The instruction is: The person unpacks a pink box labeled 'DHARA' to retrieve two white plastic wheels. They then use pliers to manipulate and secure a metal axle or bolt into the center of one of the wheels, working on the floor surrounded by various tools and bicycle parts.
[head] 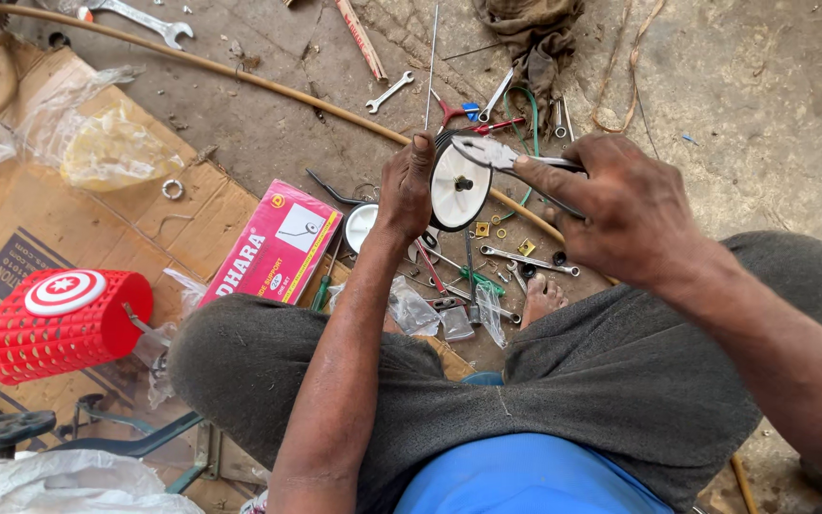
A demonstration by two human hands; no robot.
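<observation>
On a littered concrete floor [773, 86], one white wheel [459, 186] is gripped by left hand [406, 190] fingers, one pliers [492, 152] by right hand [620, 209] fingers; two wheels are counted.

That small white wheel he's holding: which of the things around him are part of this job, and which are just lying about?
In use:
left hand gripping the small wheel
right hand working pliers at it

Lying about:
red basket
pink box
spanners
second white wheel
hose

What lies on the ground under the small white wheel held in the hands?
Below the white wheel lie a spanner, brass nuts and a tan hose. The wheel and the left hand cover whatever lies directly beneath.
</observation>
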